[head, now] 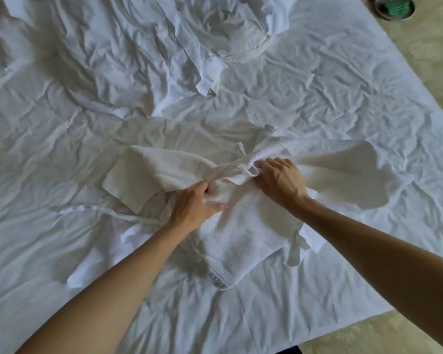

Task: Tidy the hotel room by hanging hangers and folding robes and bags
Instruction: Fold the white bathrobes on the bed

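A white waffle-weave robe [243, 233] lies partly folded in the middle of the bed. My left hand [193, 203] grips a bunched fold of the robe near its collar, thumb lying along the cloth. To the right, my right hand [279, 180] pinches the robe's fabric beside a small hanging loop [248, 171]. One sleeve [138, 172] spreads to the left and the other [356, 169] to the right. A thin white belt [108, 210] trails off to the left on the sheet.
A wrinkled white sheet [330, 80] covers the bed. More crumpled white cloth [164, 42] is heaped at the back. Beige floor [430, 72] runs along the right side, with a round dark bin [394, 6] at the top right corner.
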Motion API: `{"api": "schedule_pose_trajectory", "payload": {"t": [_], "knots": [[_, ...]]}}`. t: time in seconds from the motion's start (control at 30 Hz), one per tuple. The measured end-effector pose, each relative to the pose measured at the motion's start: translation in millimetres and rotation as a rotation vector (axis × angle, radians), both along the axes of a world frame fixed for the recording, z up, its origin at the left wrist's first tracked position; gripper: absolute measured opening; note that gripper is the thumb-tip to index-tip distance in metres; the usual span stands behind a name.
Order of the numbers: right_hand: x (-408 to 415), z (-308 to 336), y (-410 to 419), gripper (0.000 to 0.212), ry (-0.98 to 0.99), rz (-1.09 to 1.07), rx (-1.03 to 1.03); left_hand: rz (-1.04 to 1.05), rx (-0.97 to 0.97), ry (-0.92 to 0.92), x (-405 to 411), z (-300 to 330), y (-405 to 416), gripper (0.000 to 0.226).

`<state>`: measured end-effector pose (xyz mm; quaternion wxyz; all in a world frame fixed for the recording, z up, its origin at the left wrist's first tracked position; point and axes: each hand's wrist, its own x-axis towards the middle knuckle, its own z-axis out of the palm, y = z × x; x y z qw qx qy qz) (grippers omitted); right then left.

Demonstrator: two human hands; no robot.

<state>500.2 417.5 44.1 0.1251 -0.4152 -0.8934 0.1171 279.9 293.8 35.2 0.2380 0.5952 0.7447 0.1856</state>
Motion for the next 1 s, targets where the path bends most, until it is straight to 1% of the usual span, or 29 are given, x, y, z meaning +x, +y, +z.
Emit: {"api": "schedule_pose_trajectory", "payload": {"t": [0.03, 0.13, 0.23, 0.33, 0.4, 0.47, 0.53, 0.6, 0.67, 0.77, 0.9, 1.0], "knots": [[2, 5, 2, 0.012, 0.026, -0.02, -0.004, -0.003, 0.027, 0.029, -3, 2, -1, 0.047], [14, 22, 4, 0.021, 0.129, -0.152, -0.008, 0.033, 0.211, 0.108, -12, 9, -1, 0.036], [25, 36, 5, 0.017, 0.279, -0.226, 0.023, 0.022, 0.396, 0.12, -12, 19, 0, 0.029], [35, 38, 9, 0.014, 0.356, -0.296, 0.042, 0.009, 0.463, 0.153, -4, 24, -3, 0.025], [44, 30, 6, 0.014, 0.327, -0.333, 0.043, -0.016, 0.401, 0.169, 1, 18, -12, 0.027], [56, 17, 1, 0.019, 0.265, -0.357, 0.027, -0.022, 0.19, 0.109, 4, 9, -26, 0.039], [71, 1, -6, 0.028, 0.194, -0.388, -0.015, 0.025, -0.026, 0.02, 4, -1, -40, 0.05], [86, -13, -12, 0.038, 0.142, -0.431, -0.053, 0.059, -0.115, -0.019, 2, -6, -47, 0.054], [98, -23, -19, 0.041, 0.106, -0.497, -0.085, 0.042, -0.092, -0.015, 2, -5, -46, 0.048], [107, -33, -30, 0.04, 0.058, -0.578, -0.15, -0.002, -0.031, 0.013, 8, 0, -40, 0.038], [112, -41, -44, 0.036, -0.005, -0.586, -0.25, -0.045, -0.048, 0.007, 23, 6, -42, 0.035], [116, -35, -47, 0.042, 0.045, -0.601, -0.215, -0.075, -0.021, -0.034, 44, 15, -47, 0.041]]}}
